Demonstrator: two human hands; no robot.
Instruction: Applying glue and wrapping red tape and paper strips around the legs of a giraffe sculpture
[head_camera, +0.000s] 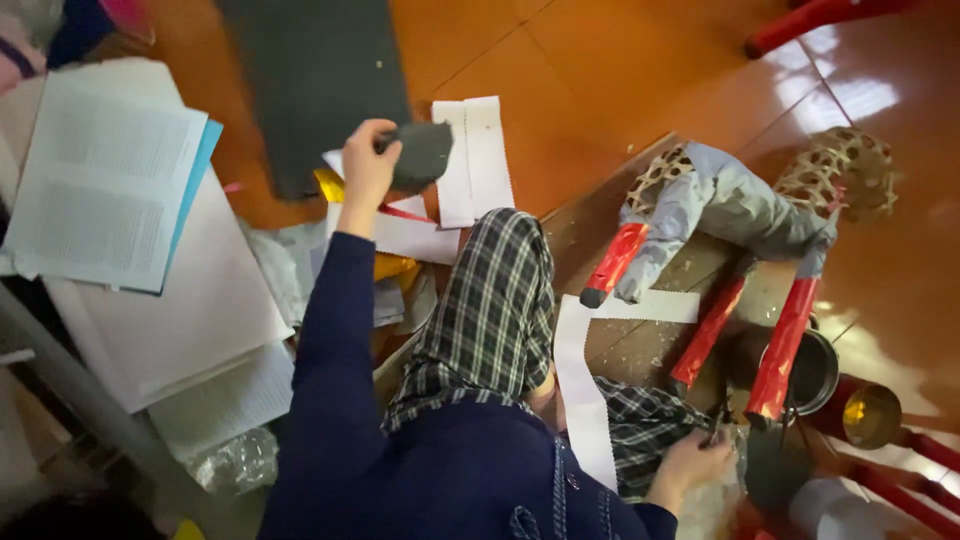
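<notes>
My left hand (365, 165) is raised over the floor and grips a small torn piece of dark grey paper (422, 153). My right hand (692, 460) rests low by my plaid-trousered knee (495, 300), its fingers curled on a small dark tool (719, 432) that I cannot make out clearly. In front of me stands a woven bamboo animal figure (735, 205), partly covered in grey paper, with red-wrapped legs (783, 350). A long white paper strip (583, 395) lies across my lap and a wooden board (640, 345).
A large dark grey sheet (320, 70) lies on the orange floor. White paper strips (475, 160) sit beside it. Open books and paper stacks (105, 185) fill the left. A metal tin (818, 372) and a red can (865, 415) stand at the right.
</notes>
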